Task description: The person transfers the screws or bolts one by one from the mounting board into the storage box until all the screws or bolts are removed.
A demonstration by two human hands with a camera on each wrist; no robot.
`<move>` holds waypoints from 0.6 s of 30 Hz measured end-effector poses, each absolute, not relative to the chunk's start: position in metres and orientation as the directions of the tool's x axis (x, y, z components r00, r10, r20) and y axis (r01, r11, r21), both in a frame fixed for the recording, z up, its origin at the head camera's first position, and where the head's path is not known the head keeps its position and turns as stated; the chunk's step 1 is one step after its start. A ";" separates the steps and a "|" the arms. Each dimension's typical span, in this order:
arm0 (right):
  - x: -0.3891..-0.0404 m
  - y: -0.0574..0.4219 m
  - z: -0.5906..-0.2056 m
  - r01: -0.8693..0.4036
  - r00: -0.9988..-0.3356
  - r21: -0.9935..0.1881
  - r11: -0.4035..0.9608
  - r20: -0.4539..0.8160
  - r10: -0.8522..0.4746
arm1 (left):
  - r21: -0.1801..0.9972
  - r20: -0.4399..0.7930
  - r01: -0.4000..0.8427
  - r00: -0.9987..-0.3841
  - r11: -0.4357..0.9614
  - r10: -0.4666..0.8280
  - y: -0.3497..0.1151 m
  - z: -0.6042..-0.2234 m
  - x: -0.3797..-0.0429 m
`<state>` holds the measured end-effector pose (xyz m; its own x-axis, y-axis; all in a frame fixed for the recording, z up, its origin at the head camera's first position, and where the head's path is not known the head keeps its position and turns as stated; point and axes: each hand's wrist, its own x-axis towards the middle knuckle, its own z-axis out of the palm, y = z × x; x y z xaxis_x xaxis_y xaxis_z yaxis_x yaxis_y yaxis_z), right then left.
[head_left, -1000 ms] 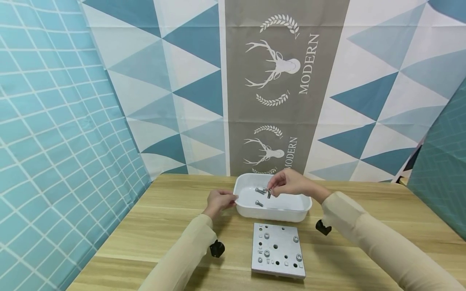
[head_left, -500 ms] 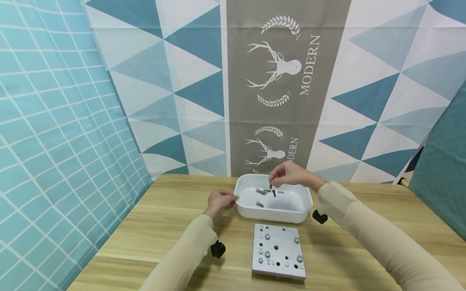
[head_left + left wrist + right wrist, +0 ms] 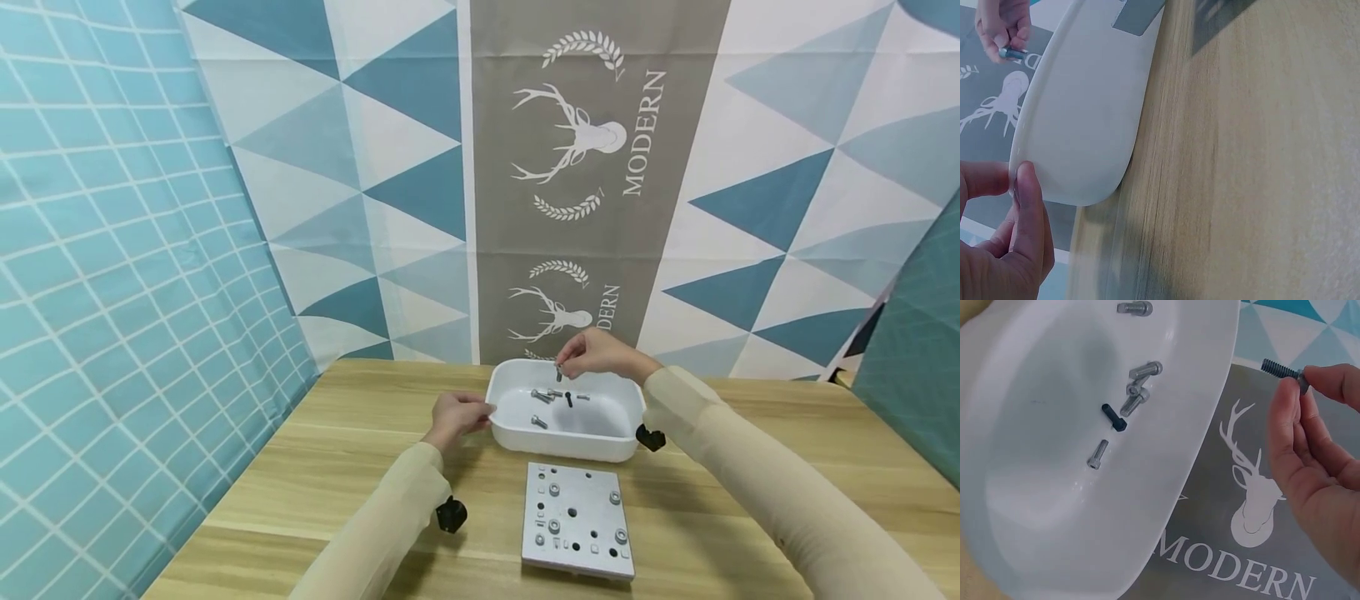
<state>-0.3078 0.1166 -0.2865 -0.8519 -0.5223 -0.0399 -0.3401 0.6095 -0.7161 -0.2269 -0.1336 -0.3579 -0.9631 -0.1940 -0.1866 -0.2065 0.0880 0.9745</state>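
My left hand [image 3: 456, 414] pinches the left rim of a white plastic tray [image 3: 562, 442], thumb and fingers on either side of the edge in the left wrist view. Above the tray's back part, my right hand [image 3: 594, 353] holds a socket-head bolt [image 3: 1282, 369] by its head between thumb and fingertips. The bolt's threaded end sticks out bare. Inside the tray lie several loose silver bolts [image 3: 1134, 401] and one black bolt [image 3: 1114, 417]. In front of the tray, a grey metal plate [image 3: 592, 505] with holes lies on the table, several bolt heads seated in it.
The wood-grain table [image 3: 375, 417] runs up to a patterned curtain [image 3: 405, 167] behind the tray. A blue checked curtain [image 3: 112, 292] borders the left side, a green cloth [image 3: 915, 333] the right. Black pieces [image 3: 452, 514] hang by the wrists.
My right hand has risen from inside the tray with the bolt, uncovering the black bolt and a silver one beside it. My left hand stays on the rim.
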 end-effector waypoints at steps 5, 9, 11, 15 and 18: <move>-0.317 0.115 -0.290 -0.332 -0.863 -0.694 0.639 -0.050 -0.503 | 0.971 -0.194 -0.217 -0.959 0.099 -0.205 -0.133 -0.360 -0.230; -0.321 0.113 -0.293 -0.302 -0.872 -0.690 0.658 -0.078 -0.483 | 0.973 -0.190 -0.212 -0.961 0.094 -0.200 -0.133 -0.360 -0.229; -0.322 0.112 -0.294 -0.295 -0.875 -0.683 0.668 -0.088 -0.477 | 0.972 -0.192 -0.214 -0.960 0.092 -0.203 -0.132 -0.360 -0.229; -0.323 0.109 -0.295 -0.302 -0.876 -0.658 0.690 -0.093 -0.472 | 0.971 -0.195 -0.219 -0.958 0.096 -0.211 -0.131 -0.359 -0.229; -0.323 0.107 -0.295 -0.298 -0.880 -0.652 0.697 -0.094 -0.465 | 0.972 -0.187 -0.211 -0.960 0.101 -0.209 -0.131 -0.360 -0.230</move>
